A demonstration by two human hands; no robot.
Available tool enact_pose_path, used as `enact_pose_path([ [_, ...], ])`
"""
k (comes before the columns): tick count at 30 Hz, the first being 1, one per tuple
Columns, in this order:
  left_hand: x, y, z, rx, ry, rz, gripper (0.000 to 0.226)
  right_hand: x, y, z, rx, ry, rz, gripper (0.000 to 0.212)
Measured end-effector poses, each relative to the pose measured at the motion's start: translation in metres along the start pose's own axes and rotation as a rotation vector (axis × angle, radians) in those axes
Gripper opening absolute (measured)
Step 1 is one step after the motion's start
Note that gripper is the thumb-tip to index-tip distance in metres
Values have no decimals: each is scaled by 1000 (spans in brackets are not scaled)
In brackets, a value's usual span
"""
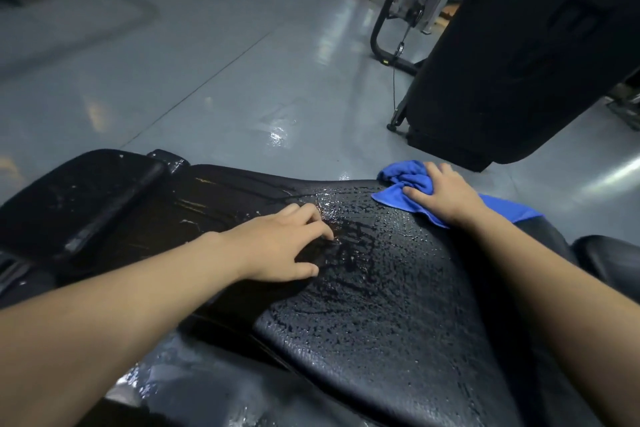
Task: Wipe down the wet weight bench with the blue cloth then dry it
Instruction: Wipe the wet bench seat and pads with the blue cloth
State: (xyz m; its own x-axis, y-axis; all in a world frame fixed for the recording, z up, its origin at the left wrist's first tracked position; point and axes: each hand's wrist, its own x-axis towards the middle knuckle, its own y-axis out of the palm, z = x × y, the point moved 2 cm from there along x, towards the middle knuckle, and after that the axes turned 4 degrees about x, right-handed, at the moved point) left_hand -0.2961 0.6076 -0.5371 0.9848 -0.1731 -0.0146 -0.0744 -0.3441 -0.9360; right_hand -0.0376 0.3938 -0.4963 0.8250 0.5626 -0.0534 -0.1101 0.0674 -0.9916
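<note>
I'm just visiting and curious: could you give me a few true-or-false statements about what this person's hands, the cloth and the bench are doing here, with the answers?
1. The right hand rests on the blue cloth. True.
2. The cloth lies in the middle of the bench pad. False: it sits at the pad's far right edge.
3. The pad is covered in water droplets. True.
4. The left hand holds a second cloth. False: it is bare, fingertips touching the wet pad.
5. The floor beyond the bench is grey and shiny. True.
</note>
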Motion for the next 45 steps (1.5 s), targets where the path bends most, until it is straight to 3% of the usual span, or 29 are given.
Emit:
enact_pose_path([
  [7,-2,6,0,30,5,-38,57,24,60,141,23,-264,116,71],
  [10,-3,6,1,41,17,-40,58,27,73,171,46,-318,161,74],
  [19,-18,5,4,25,6,-42,56,14,22,73,12,-126,125,64],
  [26,-30,5,10,43,-25,-8,56,-72,20,61,-34,-407,59,89],
  [30,-36,2,14,48,-64,18,58,-151,25,61,-6,-627,65,76],
  [35,-41,3,15,29,-81,12,57,-221,27,66,-27,-773,159,75],
  [40,-41,3,18,18,-96,23,56,-220,29,84,14,-879,300,73],
  [45,-39,5,29,-15,-122,-9,53,-156,35,92,54,-878,230,71],
])
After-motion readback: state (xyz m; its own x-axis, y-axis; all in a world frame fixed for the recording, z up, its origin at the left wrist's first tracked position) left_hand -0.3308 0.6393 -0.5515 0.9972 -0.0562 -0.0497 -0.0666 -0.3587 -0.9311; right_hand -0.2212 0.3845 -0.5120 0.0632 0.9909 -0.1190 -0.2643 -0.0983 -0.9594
